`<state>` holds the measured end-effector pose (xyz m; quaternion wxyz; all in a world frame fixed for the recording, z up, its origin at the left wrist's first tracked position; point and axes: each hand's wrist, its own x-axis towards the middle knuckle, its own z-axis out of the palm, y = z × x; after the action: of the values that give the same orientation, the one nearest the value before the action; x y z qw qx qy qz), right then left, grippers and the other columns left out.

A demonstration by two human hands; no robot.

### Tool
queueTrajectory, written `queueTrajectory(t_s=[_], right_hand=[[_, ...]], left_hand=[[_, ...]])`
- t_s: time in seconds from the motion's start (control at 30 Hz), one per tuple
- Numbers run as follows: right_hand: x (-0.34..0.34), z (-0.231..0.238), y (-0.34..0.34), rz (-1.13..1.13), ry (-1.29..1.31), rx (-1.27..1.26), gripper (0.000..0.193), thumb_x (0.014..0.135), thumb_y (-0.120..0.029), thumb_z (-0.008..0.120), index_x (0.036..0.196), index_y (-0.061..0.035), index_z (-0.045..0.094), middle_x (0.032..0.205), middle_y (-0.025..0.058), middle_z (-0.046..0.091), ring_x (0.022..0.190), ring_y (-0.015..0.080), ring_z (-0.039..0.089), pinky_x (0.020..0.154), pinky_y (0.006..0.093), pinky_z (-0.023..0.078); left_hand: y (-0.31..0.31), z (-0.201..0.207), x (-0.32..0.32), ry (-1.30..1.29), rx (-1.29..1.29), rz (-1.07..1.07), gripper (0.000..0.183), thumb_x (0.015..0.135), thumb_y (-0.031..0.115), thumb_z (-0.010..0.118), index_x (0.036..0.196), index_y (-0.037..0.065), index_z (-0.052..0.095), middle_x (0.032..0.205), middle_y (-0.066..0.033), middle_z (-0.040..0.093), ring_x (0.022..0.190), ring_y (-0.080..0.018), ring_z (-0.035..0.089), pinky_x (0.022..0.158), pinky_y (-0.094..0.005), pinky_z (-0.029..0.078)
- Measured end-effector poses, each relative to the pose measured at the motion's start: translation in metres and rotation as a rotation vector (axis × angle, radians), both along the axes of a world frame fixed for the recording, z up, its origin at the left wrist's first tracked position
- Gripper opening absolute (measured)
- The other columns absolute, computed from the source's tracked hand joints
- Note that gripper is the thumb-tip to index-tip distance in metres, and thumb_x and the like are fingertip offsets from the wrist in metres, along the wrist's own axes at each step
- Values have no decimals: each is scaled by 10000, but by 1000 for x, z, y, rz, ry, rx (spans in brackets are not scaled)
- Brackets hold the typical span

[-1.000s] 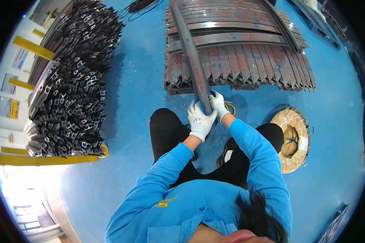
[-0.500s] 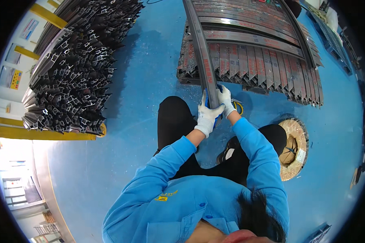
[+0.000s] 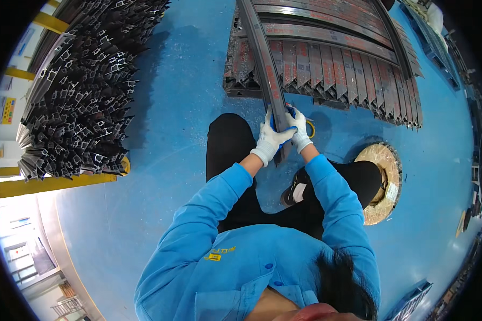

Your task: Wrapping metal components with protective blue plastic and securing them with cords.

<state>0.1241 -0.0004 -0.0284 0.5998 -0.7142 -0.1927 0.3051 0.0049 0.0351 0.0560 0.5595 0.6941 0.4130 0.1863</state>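
A long dark profile bar (image 3: 269, 75) with red print slants from the far edge down to between my knees. My left hand (image 3: 270, 138), in a white glove with a blue palm, is closed around its left side near the near end. On the right side, my similarly gloved right hand (image 3: 299, 127) grips the same bar slightly farther up. The bar's near end shows just below my hands. Beyond them lies a stack of dark profiles (image 3: 326, 69), with the bar's far part passing over its left side.
A big bundle of dark profiles (image 3: 83, 101) rests at the left on a yellow rack beam (image 3: 53, 186). A round, wrapped roll (image 3: 393, 166) lies on the blue floor beside my right knee. A yellow ring-shaped thing (image 3: 312, 128) sits just beyond my right hand.
More of the bar's near end now shows below my hands, and both hands keep hold of it. The whole view has shifted slightly, so the stack and roll appear higher.
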Motion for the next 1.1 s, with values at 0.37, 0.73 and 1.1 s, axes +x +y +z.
queueTrajectory(t_s=[0.37, 0.73, 1.1], right_hand=[[11, 105, -54, -436, 72, -119, 424, 845, -243, 621, 1185, -4, 538, 957, 79, 644, 751, 149, 567, 717, 227, 451], [18, 163, -184, -451, -397, 22, 340, 913, -209, 511, 1183, -3, 503, 811, 77, 621, 673, 162, 563, 627, 265, 457], [-29, 149, -241, -534, -108, -15, 194, 884, -96, 456, 1014, 5, 559, 814, 69, 627, 550, 127, 486, 527, 217, 400]], left_hand=[[-1, -32, 28, -556, -1334, 76, 594, 878, 445, 531, 1326, 75, 409, 1204, -160, 552, 1036, -319, 575, 874, -359, 482], [-27, 13, 76, -361, -1600, -440, 476, 942, 400, 436, 1304, 91, 438, 1213, -178, 557, 1063, -348, 577, 919, -505, 466], [-49, 9, 95, -403, -1401, -493, 423, 936, 341, 447, 1277, 90, 462, 1221, -170, 553, 1086, -351, 568, 950, -512, 442]])
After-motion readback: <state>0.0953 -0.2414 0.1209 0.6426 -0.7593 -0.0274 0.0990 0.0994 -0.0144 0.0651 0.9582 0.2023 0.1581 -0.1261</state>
